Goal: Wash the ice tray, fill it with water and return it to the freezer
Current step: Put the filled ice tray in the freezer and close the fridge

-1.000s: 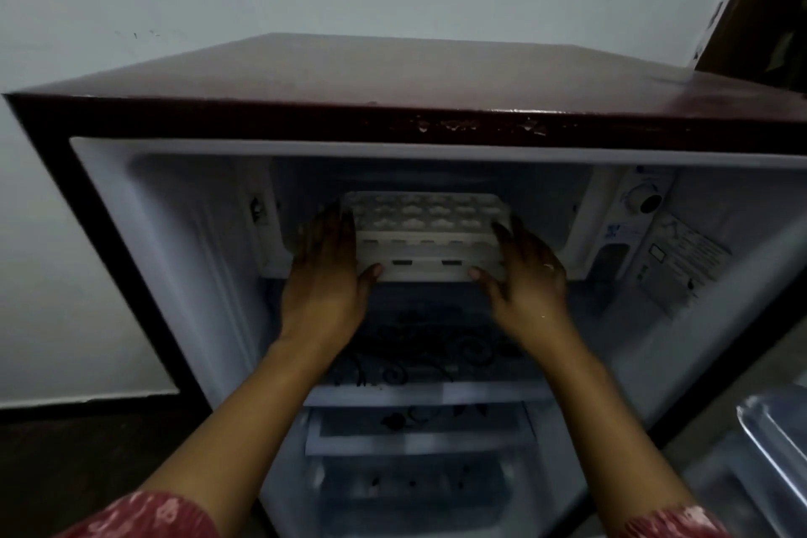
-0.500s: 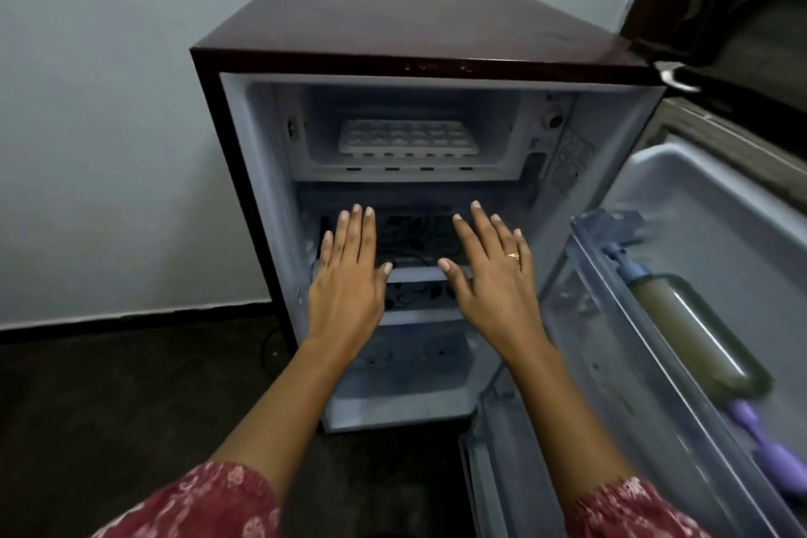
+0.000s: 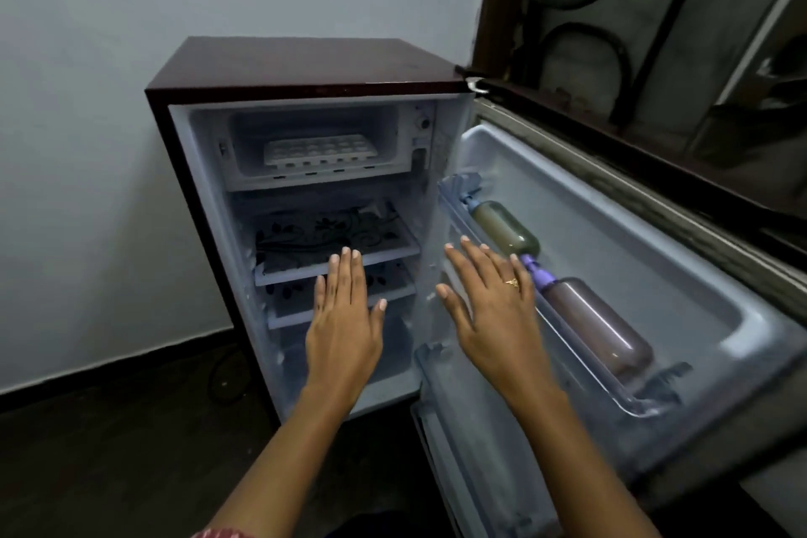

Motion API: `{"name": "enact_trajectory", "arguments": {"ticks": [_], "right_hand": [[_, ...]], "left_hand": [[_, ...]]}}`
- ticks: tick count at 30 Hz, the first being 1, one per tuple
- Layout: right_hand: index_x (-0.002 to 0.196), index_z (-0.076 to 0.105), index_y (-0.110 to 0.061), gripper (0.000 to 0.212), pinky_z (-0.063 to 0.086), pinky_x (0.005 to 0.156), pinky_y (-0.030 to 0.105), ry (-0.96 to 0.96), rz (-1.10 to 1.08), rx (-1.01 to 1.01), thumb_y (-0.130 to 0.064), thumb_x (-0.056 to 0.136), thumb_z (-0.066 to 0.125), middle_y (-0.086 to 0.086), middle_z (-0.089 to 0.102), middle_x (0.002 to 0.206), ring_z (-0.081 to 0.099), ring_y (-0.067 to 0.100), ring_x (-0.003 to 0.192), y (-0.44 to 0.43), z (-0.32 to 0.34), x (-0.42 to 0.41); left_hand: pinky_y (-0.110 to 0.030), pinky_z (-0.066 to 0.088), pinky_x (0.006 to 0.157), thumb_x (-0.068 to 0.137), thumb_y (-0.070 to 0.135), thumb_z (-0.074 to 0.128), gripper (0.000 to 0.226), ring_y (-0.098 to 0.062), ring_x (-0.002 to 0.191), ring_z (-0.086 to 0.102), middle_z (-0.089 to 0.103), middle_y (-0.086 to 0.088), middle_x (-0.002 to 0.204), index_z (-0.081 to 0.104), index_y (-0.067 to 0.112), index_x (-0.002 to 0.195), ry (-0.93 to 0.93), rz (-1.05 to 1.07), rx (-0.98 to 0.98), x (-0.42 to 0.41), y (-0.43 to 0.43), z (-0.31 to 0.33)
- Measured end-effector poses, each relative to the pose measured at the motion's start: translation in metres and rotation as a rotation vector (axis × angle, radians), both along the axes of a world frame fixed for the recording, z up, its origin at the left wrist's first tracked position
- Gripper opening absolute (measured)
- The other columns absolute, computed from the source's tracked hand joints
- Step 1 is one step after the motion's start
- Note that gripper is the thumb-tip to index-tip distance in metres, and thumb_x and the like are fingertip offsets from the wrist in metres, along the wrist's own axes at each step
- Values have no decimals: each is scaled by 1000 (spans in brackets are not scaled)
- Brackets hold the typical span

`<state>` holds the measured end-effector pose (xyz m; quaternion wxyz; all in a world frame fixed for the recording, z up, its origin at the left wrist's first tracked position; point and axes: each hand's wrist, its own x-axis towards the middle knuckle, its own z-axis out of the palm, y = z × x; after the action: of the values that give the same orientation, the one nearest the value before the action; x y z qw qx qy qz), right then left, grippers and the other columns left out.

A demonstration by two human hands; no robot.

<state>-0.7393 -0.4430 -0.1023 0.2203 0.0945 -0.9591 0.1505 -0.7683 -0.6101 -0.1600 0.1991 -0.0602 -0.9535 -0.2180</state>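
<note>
White ice tray, contents unclear

**Open fridge: materials and finishes before you**
At your 12 o'clock: ice tray, white moulded plastic, matt; fridge top, dark maroon, glossy and smooth; inner liner, pale plastic with a slight sheen; shelves, clear and glossy, printed with a dark floral pattern. At your 2 o'clock: door rack, clear shiny plastic; olive bottle and brown bottle, smooth and translucent, likely plastic. Ring on your right hand, bright yellow metal. At 10 o'clock: wall, painted, matt. At 8 o'clock: floor, dark, dull.
</note>
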Motion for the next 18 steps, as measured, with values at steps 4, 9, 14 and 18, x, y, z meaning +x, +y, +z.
{"name": "enact_trajectory", "arguments": {"ticks": [4,9,14,18], "right_hand": [[136,40,-23,46,4,108,24,135,-88,-107,-43,95,35,-2,53,132,43,15,125,30,36,47],[123,55,-16,39,15,103,32,357,-295,-45,-32,90,44,6,60,123,50,23,117,85,77,88],[123,56,-14,43,8,109,38,388,-518,-13,-36,90,40,10,50,135,35,27,133,147,99,106],[130,51,-19,48,18,107,45,206,-553,-64,-45,92,39,12,47,137,38,33,129,186,102,116]], "left_hand": [[-27,-10,116,99,35,29,63,-11,142,-15,-6,-3,157,-5,11,147,14,-52,65,25,34,13],[-26,-11,115,100,37,26,61,-12,143,-11,0,-4,158,0,11,148,85,-141,57,54,73,30],[-24,-17,112,98,41,25,61,-15,144,-6,9,-4,157,7,11,148,111,-191,78,76,115,38],[-23,-19,111,99,43,23,61,-14,144,-4,9,-3,157,8,13,149,128,-326,71,94,151,38]]}}
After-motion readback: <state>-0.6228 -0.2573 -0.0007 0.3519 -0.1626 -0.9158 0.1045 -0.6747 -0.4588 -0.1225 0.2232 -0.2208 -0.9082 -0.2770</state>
